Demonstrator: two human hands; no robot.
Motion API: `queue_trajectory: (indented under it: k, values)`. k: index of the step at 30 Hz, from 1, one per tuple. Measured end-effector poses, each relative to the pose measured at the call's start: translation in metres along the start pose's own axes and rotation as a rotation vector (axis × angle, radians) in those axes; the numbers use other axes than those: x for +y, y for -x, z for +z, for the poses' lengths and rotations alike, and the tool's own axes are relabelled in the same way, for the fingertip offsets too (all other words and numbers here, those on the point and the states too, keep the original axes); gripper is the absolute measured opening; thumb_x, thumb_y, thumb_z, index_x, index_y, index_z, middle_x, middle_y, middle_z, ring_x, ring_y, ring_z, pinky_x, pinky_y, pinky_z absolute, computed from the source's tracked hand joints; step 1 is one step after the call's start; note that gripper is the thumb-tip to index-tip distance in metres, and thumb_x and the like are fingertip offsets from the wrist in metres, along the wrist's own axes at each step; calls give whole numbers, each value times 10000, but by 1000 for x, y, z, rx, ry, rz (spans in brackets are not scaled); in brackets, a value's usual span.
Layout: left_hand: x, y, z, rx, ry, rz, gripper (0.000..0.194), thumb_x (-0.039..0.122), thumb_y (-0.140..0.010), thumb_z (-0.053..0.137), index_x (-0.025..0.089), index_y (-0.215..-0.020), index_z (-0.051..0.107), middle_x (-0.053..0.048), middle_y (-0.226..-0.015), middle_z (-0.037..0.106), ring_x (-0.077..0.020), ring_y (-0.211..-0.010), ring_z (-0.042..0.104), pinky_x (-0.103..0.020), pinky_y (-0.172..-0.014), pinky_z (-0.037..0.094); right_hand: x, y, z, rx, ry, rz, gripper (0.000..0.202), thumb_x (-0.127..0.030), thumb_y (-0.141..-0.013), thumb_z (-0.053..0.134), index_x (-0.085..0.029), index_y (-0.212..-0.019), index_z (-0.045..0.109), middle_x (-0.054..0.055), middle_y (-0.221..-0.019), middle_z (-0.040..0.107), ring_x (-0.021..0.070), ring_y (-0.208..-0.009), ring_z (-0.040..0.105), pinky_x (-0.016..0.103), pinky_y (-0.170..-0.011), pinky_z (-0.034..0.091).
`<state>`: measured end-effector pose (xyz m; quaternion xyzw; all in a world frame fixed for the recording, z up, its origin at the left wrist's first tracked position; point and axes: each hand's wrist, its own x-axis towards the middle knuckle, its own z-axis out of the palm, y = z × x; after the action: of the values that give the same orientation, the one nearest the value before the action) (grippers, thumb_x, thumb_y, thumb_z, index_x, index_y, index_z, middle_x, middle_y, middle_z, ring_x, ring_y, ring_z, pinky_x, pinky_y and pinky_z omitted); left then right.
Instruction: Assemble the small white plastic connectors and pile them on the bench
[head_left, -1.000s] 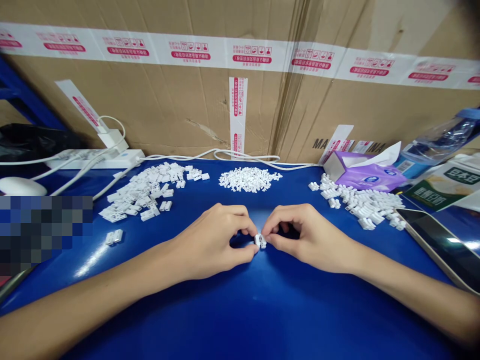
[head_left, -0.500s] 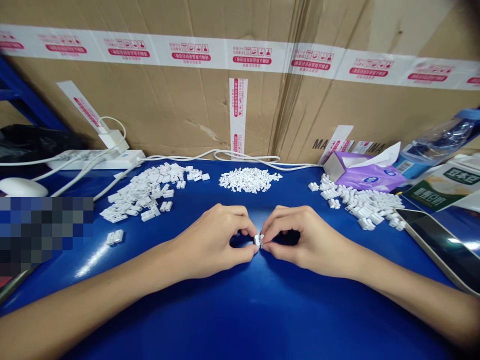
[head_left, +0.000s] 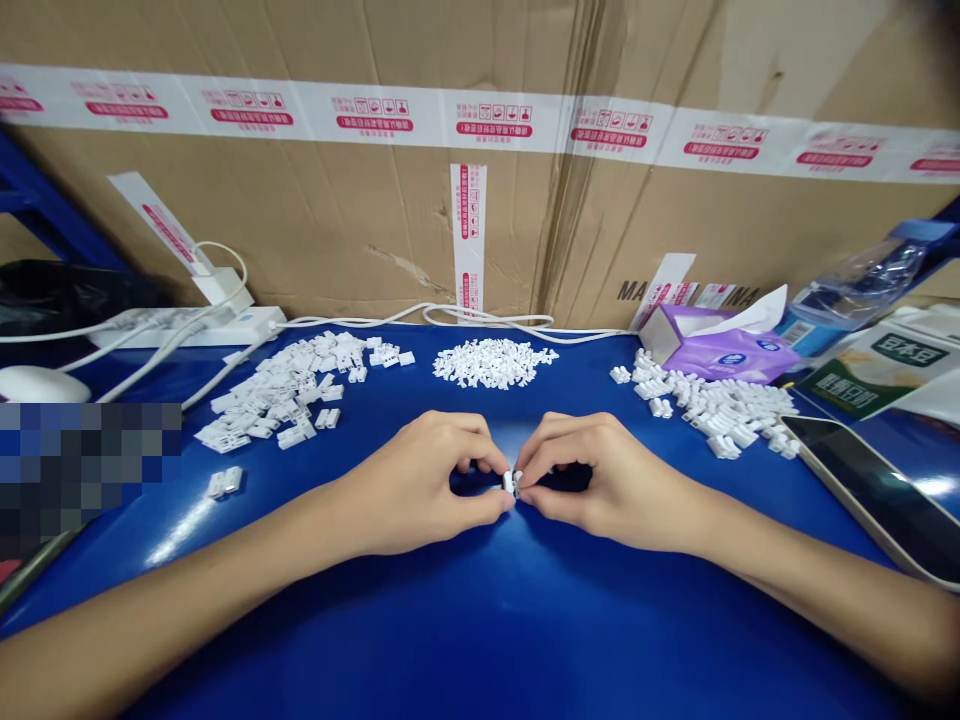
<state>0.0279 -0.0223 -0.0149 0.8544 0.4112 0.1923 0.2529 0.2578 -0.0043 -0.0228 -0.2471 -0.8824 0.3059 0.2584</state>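
Note:
Between the fingertips at the middle of the table is a small white plastic connector piece (head_left: 509, 483). My left hand (head_left: 431, 480) pinches it from the left with thumb and forefinger. From the right, my right hand (head_left: 615, 485) pinches at its other side; whether it holds a separate small part is hidden by the fingers. Beyond my hands lies a heap of tiny white parts (head_left: 491, 362). Flat white housings (head_left: 281, 390) are piled to the left, and chunkier white pieces (head_left: 724, 408) to the right. Two white pieces (head_left: 225, 482) lie near my left forearm.
A power strip (head_left: 195, 325) with white cables stands at the back left, before a cardboard wall (head_left: 337, 220). At the right are a purple tissue pack (head_left: 720, 345), a plastic bottle (head_left: 862, 285), a carton (head_left: 877, 360) and a phone (head_left: 877, 490) on the blue table (head_left: 480, 620).
The whole view has shifted slightly. Both hands keep their pinch on the white piece, with the fingertips barely changed.

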Motion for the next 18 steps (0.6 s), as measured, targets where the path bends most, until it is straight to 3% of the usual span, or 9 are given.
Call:
queue_trajectory:
  k: [12, 18]
  values:
    - [-4, -1, -3, 31, -21, 45, 167, 284, -947, 631, 238, -971, 789, -10, -879, 664, -130, -727, 615, -260, -664, 468, 2, -3, 2, 29, 54, -7, 132, -69, -844, 673, -185, -857, 733, 26, -885, 745, 152, -814, 643, 293, -762, 511]
    - [-3, -4, -1, 192, -101, 38, 220, 279, -971, 574, 191, -1032, 767, -56, -989, 713, -199, -894, 671, -328, -815, 524, 2, 0, 3, 31, 131, 25, 142, -142, -847, 680, -178, -981, 710, 46, -956, 711, 149, -780, 635, 289, -727, 527]
